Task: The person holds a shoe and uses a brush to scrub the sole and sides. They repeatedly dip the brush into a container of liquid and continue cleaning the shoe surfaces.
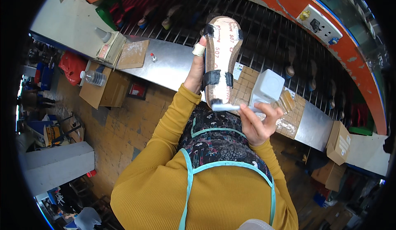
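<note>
- The sandal sole (224, 56) is up in front of the person, above the near edge of the metal bench (165, 60), with its pale, red-printed face turned to the camera.
- Its long axis runs almost straight away from the body, leaning very slightly right at the far end; the broad, rounded end points away toward the rack of metal rods (185, 13), the narrower end toward the apron (218, 160).
- Dark straps (212, 77) fold over both edges onto this face, one pair near the broad end, another nearer the narrow end.
- The left hand (195, 74) grips the sole from its left side, thumb stretched along the edge with a pale wrap (199, 49) around it; its other fingers are hidden behind the sole, so their bend cannot be told.
- The right hand (260, 124) is partly curled, pinching the pale handle of a brush (227, 107) between thumb and fingers.
- The brush lies roughly crosswise to the sole, its dark bristles pointing up over the narrow end and covering part of it.
- Behind the right hand stands a white container (269, 86), its lower part cut off from sight by the fingers.
- The sole's other face cannot be seen.
</note>
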The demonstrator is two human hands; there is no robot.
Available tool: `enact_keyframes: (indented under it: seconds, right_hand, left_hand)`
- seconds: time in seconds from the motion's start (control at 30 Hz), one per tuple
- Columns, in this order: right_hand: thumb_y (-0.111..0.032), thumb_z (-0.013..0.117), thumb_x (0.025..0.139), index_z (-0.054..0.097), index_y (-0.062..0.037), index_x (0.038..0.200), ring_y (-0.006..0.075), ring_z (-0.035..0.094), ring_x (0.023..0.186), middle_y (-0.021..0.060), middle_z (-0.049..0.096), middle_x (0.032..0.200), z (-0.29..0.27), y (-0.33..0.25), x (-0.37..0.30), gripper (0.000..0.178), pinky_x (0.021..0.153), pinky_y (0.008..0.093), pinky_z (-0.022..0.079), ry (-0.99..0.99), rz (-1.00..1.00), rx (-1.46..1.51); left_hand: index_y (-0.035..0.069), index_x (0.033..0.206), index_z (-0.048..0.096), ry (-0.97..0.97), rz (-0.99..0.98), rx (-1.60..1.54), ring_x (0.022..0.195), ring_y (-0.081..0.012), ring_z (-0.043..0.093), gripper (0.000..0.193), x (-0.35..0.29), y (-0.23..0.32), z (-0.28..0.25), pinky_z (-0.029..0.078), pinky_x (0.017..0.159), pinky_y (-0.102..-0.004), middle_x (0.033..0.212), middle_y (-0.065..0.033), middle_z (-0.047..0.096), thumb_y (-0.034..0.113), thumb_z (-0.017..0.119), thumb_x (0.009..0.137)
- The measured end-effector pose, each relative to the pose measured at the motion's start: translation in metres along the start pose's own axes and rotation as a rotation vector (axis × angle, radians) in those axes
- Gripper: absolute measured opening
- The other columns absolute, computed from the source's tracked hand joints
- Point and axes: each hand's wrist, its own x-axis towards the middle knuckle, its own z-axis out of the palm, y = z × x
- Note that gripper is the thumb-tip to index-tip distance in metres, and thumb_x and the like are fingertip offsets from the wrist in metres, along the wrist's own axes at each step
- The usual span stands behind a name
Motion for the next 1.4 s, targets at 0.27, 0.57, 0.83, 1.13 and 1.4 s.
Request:
enact_keyframes:
  seconds: [0.27, 0.57, 0.83, 1.13, 1.4]
  right_hand:
    - [-0.011, 0.085, 0.066, 0.077, -0.0128, 0.092, 0.0145, 0.057, 0.076, 0.0056, 0.058, 0.099, 0.002, 0.004, -0.003, 0.027, 0.085, 0.0318, 0.031, -0.076, 0.358, 0.123]
    - [-0.015, 0.079, 0.077, 0.076, -0.0086, 0.09, 0.01, 0.054, 0.064, 0.0046, 0.057, 0.095, 0.015, 0.05, 0.055, 0.014, 0.075, 0.0292, 0.035, 0.027, 0.503, 0.064]
    - [-0.018, 0.077, 0.079, 0.076, -0.0116, 0.094, 0.0099, 0.054, 0.066, 0.0022, 0.058, 0.097, 0.047, 0.086, 0.029, 0.016, 0.082, 0.0326, 0.028, 0.115, 0.407, -0.158]
    - [-0.025, 0.063, 0.095, 0.056, -0.0082, 0.093, 0.0093, 0.051, 0.077, 0.0015, 0.053, 0.093, 0.049, 0.078, -0.064, 0.018, 0.066, 0.0232, 0.04, -0.076, 1.36, 1.205]
    - [-0.01, 0.074, 0.085, 0.037, -0.0114, 0.103, 0.0114, 0.053, 0.097, 0.0052, 0.052, 0.109, 0.075, 0.058, -0.017, 0.041, 0.084, 0.0245, 0.045, 0.124, 1.12, 1.002]
  left_hand:
    - [0.001, 0.137, 0.046, 0.0, 0.005, 0.054, 0.107, -0.0199, 0.064, 0.077, -0.006, -0.007, -0.001, 0.054, 0.09, -0.0317, 0.125, -0.0151, 0.061, 0.064, 0.042, 0.094]
    - [-0.004, 0.122, 0.057, -0.174, -0.066, 0.36, 0.089, -0.0168, 0.068, 0.086, -0.009, -0.045, -0.02, 0.057, 0.076, -0.0277, 0.106, -0.0132, 0.067, 0.073, 0.05, 0.085]
    - [-0.004, 0.111, 0.062, -0.034, -0.106, 0.425, 0.079, -0.0132, 0.067, 0.068, -0.005, -0.043, -0.008, 0.054, 0.072, -0.0255, 0.095, -0.0103, 0.069, 0.06, 0.05, 0.093]
    - [-0.01, 0.125, 0.054, 0.386, -0.148, 0.352, 0.109, -0.0163, 0.055, 0.072, 0.01, -0.043, -0.017, 0.041, 0.098, -0.0275, 0.121, -0.0145, 0.06, 0.056, 0.051, 0.096]
    - [-0.003, 0.133, 0.048, 0.356, -0.023, 0.376, 0.113, -0.0157, 0.052, 0.055, 0.021, -0.059, -0.01, 0.038, 0.1, -0.027, 0.122, -0.0105, 0.059, 0.042, 0.048, 0.101]
